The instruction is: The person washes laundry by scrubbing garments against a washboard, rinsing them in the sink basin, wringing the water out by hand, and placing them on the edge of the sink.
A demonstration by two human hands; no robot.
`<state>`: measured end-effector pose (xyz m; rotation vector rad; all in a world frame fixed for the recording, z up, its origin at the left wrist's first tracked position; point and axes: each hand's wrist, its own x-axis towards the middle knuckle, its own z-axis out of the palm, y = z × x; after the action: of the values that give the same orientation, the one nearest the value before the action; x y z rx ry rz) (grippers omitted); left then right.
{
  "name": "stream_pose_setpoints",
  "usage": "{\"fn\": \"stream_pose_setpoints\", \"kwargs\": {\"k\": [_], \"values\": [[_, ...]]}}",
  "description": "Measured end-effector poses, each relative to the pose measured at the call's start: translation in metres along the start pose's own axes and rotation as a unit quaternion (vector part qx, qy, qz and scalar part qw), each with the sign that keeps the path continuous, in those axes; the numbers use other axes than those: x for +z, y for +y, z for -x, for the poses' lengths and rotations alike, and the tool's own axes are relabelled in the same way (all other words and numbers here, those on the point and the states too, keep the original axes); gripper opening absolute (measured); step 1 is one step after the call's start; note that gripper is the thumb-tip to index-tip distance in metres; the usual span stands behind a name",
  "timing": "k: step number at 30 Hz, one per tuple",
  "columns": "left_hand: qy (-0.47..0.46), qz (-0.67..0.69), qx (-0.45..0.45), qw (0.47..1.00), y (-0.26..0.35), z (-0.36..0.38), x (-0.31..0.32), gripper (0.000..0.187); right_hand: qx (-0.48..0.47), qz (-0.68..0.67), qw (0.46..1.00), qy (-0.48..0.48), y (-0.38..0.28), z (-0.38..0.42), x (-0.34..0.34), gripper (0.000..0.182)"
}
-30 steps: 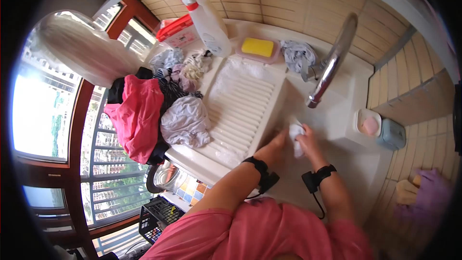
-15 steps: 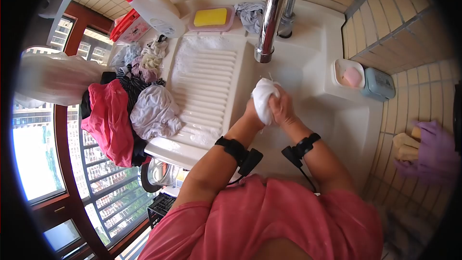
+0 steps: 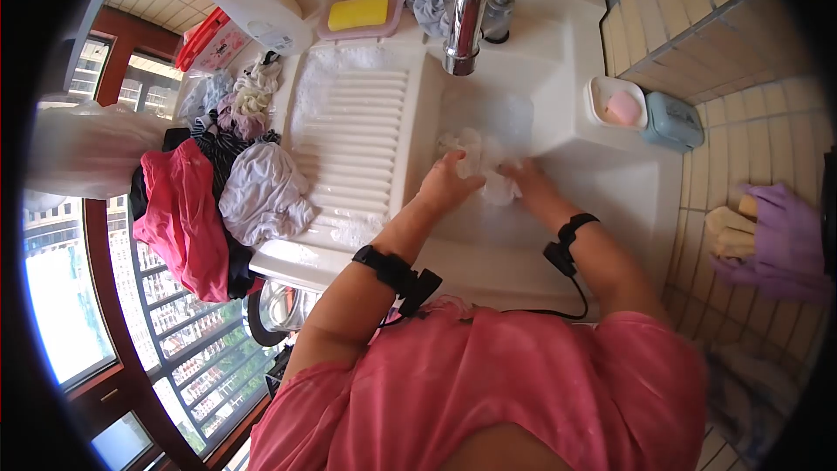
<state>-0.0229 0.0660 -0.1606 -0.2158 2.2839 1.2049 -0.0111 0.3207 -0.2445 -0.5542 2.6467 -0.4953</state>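
A white cloth [image 3: 499, 188] lies loose and spread in the cloudy water of the sink basin [image 3: 558, 209], beneath the chrome faucet [image 3: 464, 44]. At its left edge is my left hand [image 3: 448, 185], thumb and fingers apart. My right hand [image 3: 530, 181] is at the cloth's right side, with its fingers curled at the fabric and partly under water. Left of the basin runs a ridged washboard [image 3: 353, 144] with suds along its edges.
A pink garment [image 3: 183, 218] and a crumpled white garment [image 3: 261, 192] are piled left of the washboard. Behind stand a white bottle [image 3: 261, 13] and a yellow sponge [image 3: 358, 11] on a tray. Pink soap [image 3: 622, 108] sits in a dish at right, beside a blue-grey box [image 3: 673, 122].
The white cloth, bunched between both hands above the basin before, is now down in the water and loosened. My hands have moved apart, and the left one has opened.
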Motion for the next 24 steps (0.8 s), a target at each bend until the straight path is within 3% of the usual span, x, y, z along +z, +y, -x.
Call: {"fn": "stream_pose_setpoints", "kwargs": {"k": [1, 2, 3, 5, 6, 8, 9, 10, 12, 13, 14, 16, 17, 18, 20, 21, 24], "values": [[-0.003, -0.035, 0.048, 0.998, -0.005, -0.001, 0.003, 0.090, -0.001, 0.002, 1.000, 0.001, -0.008, -0.006, -0.015, 0.068], [-0.008, -0.071, 0.096, 0.993, -0.011, -0.001, 0.006, 0.097, 0.007, -0.082, 0.997, 0.016, -0.020, -0.014, -0.026, 0.058], [-0.007, -0.071, 0.098, 0.993, -0.006, 0.004, 0.004, 0.097, 0.015, -0.163, 0.986, 0.031, -0.037, -0.018, -0.044, 0.047], [-0.021, -0.133, 0.104, 0.985, 0.010, 0.016, 0.000, 0.108, 0.005, -0.203, 0.979, 0.018, -0.093, -0.005, -0.114, 0.041], [-0.020, -0.131, 0.108, 0.985, 0.009, 0.013, 0.002, 0.108, -0.006, -0.244, 0.970, 0.005, -0.113, 0.001, -0.144, 0.036], [0.013, -0.170, 0.229, 0.958, 0.005, 0.000, 0.003, 0.108, -0.076, -0.399, 0.913, 0.039, -0.128, 0.008, -0.167, 0.025], [0.012, -0.193, 0.317, 0.929, 0.013, -0.002, 0.001, 0.088, -0.076, -0.398, 0.913, 0.041, -0.139, 0.014, -0.186, 0.025], [0.011, -0.193, 0.319, 0.928, 0.020, 0.000, -0.001, 0.088, -0.113, -0.441, 0.887, 0.075, -0.153, 0.022, -0.208, 0.024], [0.001, 0.052, 0.261, 0.964, 0.038, 0.006, -0.007, 0.064, -0.149, -0.481, 0.856, 0.115, -0.165, 0.037, -0.235, 0.024], [0.017, 0.097, 0.227, 0.969, 0.042, 0.014, -0.014, 0.047, -0.117, -0.541, 0.823, 0.128, -0.164, 0.046, -0.244, 0.023], [0.015, 0.097, 0.230, 0.968, 0.038, 0.013, -0.018, 0.047, -0.085, -0.598, 0.785, 0.139, -0.160, 0.053, -0.249, 0.023], [-0.022, 0.416, 0.113, 0.902, 0.032, 0.005, -0.025, 0.041, -0.038, -0.575, 0.772, 0.269, -0.130, 0.056, -0.236, 0.028], [-0.033, 0.506, 0.088, 0.857, 0.052, 0.021, -0.037, 0.035, -0.004, -0.616, 0.741, 0.269, -0.105, 0.055, -0.213, 0.030], [-0.034, 0.507, 0.090, 0.857, 0.054, 0.021, -0.042, 0.035, 0.030, -0.654, 0.708, 0.265, -0.086, 0.052, -0.187, 0.032], [-0.160, 0.601, 0.123, 0.774, 0.055, 0.022, -0.050, 0.036, 0.090, -0.708, 0.681, 0.164, -0.073, 0.053, -0.146, 0.035], [-0.136, 0.640, 0.076, 0.753, 0.065, 0.028, -0.049, 0.040, 0.104, -0.710, 0.691, 0.082, -0.059, 0.051, -0.125, 0.044], [-0.146, 0.682, 0.066, 0.713, 0.068, 0.029, -0.052, 0.041, 0.142, -0.738, 0.659, 0.032, -0.058, 0.037, -0.110, 0.051]]}}
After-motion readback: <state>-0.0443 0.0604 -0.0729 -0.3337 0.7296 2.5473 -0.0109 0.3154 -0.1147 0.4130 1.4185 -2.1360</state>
